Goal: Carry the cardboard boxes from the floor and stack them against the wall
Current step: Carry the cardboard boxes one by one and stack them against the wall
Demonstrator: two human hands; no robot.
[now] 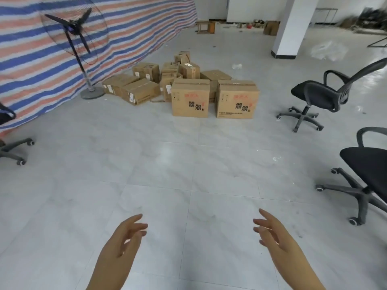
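Note:
Several brown cardboard boxes lie in a loose pile on the grey tiled floor ahead. Two large upright boxes stand in front: one on the left and one on the right, both with black and red print. Behind them sit smaller boxes and two long flat ones near the striped tarp wall. My left hand and my right hand are held out low in front of me, palms facing each other, fingers relaxed, holding nothing, far from the boxes.
A pedestal fan stands left of the pile. Black office chairs sit at the right, near right and left edge. A white pillar rises at the back right. Stools and clutter line the far wall.

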